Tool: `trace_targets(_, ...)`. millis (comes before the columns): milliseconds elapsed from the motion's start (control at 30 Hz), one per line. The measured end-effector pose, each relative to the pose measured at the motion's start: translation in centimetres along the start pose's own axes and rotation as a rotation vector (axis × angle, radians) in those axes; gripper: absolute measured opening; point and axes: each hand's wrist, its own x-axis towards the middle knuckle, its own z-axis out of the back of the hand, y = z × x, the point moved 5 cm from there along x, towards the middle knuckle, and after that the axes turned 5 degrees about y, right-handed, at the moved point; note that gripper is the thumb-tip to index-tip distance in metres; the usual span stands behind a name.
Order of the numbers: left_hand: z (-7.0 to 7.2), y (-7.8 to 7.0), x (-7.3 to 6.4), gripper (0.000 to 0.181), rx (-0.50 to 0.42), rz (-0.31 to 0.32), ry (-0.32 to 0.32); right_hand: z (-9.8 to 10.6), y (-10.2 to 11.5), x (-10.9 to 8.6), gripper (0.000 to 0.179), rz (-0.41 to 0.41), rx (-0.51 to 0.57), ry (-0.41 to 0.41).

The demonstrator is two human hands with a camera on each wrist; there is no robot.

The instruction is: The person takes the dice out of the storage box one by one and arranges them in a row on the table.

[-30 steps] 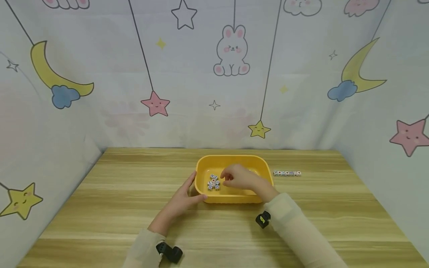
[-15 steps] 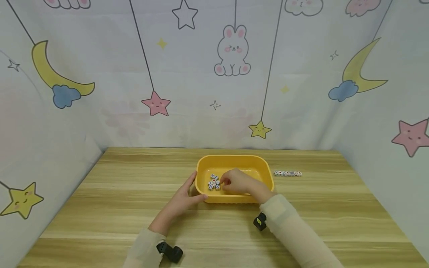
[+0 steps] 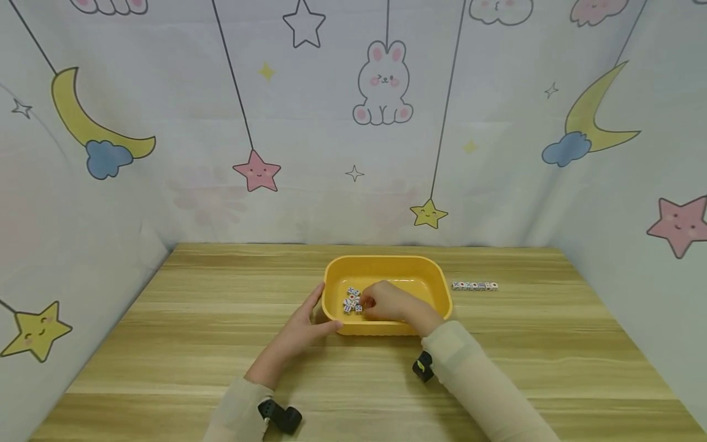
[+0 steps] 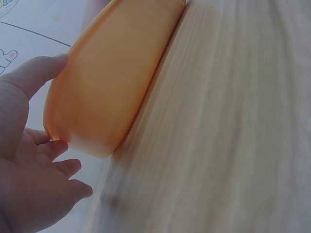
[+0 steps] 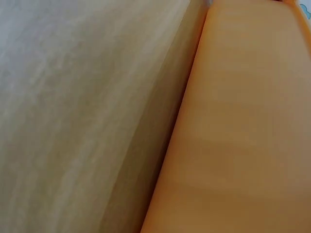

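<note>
Several small white dice with coloured pips lie in a cluster at the left end of a yellow plastic box. My right hand reaches down inside the box, fingers curled, with the fingertips right at the cluster's right side. Those fingertips partly cover one die, and I cannot tell whether they pinch it. My left hand holds the box's near left corner, its thumb on the front rim and its fingers along the left side. The left wrist view shows that thumb against the rim.
To the right of the box, a straight row of dice stands on the wooden table. Behind the table hangs a white cloth printed with stars, moons and a rabbit. The box wall fills much of the right wrist view.
My right hand has lowered and shifted slightly left inside the box, bringing its fingertips to the dice cluster. The left hand, the box and the row of dice stay in place.
</note>
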Motion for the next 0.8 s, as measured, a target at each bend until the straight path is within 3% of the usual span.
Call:
trace_targets(533, 0.00, -0.30, -0.20, 0.095, 0.000, 0.000, -0.004, -0.23, 0.33, 0.42, 0.010, 0.002, -0.032, -0.013)
trace_targets(800, 0.01, -0.47, -0.31, 0.094, -0.002, 0.001, -0.003, 0.47, 0.30, -0.30, 0.006, 0.014, 0.004, -0.038)
